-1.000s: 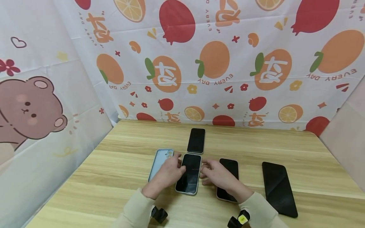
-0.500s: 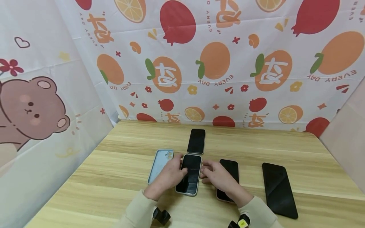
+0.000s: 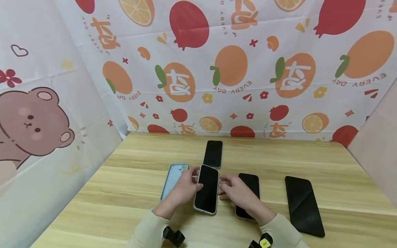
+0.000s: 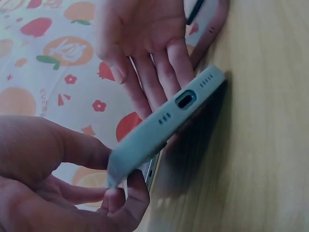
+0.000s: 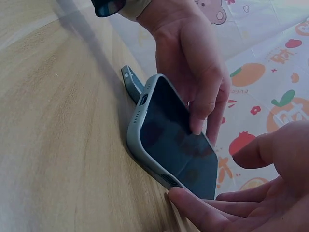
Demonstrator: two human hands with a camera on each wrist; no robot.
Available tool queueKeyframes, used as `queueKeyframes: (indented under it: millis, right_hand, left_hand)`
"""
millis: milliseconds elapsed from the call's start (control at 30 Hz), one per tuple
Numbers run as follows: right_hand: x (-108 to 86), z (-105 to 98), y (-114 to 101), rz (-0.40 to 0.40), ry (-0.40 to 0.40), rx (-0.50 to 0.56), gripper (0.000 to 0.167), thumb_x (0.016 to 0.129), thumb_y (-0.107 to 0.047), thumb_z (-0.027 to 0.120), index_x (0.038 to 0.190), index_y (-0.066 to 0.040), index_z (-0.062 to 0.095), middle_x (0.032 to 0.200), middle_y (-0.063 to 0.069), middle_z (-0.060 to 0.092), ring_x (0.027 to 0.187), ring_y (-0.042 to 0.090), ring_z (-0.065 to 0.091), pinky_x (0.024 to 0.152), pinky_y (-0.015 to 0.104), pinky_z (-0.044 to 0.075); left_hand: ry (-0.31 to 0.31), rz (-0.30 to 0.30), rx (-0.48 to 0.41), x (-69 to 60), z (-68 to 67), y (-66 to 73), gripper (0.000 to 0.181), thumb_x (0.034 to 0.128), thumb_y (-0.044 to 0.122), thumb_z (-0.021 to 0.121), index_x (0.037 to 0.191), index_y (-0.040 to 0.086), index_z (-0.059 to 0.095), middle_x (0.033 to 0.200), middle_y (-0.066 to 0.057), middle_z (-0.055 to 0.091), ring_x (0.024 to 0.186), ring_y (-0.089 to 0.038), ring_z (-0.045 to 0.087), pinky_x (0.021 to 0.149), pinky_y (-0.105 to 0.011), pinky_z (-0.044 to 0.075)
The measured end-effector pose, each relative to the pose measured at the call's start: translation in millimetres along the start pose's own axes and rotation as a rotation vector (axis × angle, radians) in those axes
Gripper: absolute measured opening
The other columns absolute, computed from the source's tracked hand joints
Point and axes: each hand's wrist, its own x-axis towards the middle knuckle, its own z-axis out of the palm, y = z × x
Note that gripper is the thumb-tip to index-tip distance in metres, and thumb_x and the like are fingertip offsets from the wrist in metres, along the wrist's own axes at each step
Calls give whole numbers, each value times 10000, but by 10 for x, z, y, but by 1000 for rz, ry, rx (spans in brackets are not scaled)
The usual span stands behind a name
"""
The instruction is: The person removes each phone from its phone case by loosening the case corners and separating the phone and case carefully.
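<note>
A phone [image 3: 208,189] in a pale case is tilted, its left side lifted off the wooden table. My left hand [image 3: 185,186] pinches that raised side, thumb over the screen and fingers under the back. In the left wrist view the case's bottom end [image 4: 159,121] shows a port and speaker holes. My right hand [image 3: 238,192] is beside the phone's right edge, fingers mostly extended; in the right wrist view a fingertip [image 5: 177,194] appears to touch the low edge. Left of my left hand lies a light blue phone case [image 3: 170,182].
Behind the held phone lies another dark-screened phone [image 3: 213,153]. Under my right wrist is a phone with a pinkish edge [image 3: 250,182]. A larger black slab, screen-like [image 3: 304,206], lies to the right. Fruit-printed cloth [image 3: 232,65] hangs behind the table [image 3: 124,193].
The phone lay flat before; now my left hand has raised its left side and tilted it. My right hand stays at nearly the same place.
</note>
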Motion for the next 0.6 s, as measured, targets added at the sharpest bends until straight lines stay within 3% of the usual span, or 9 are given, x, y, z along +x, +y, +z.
queueKeyframes:
  millis: [233,467,600]
  right_hand:
    - [-2,5,21,-20,10,-30,496,1003,-103,459,1426,140,371,1304,253,588,1001,230,637,852,375,594]
    - [-23,-8,-6,-35,22,-39,495,999,-114,470,1428,119,386,1318,242,565,979,228,654,824,361,602]
    - [-16,-75,-26,-55,67,-30,473,1011,-134,465,1419,98,411,1210,214,600,903,223,683,801,378,606]
  left_hand:
    - [-143,-78,-171,-33,-7,1,491,957,42,598,1402,-44,410,1181,-245,592,932,-235,660,685,-349,593]
    - [-116,-104,-231,-72,38,-25,413,990,78,574,1327,-51,372,1159,-268,626,839,-267,718,623,-430,611]
    - [-121,-95,-274,-77,12,1,423,996,56,556,1359,-51,367,1122,-224,664,821,-232,713,637,-419,613]
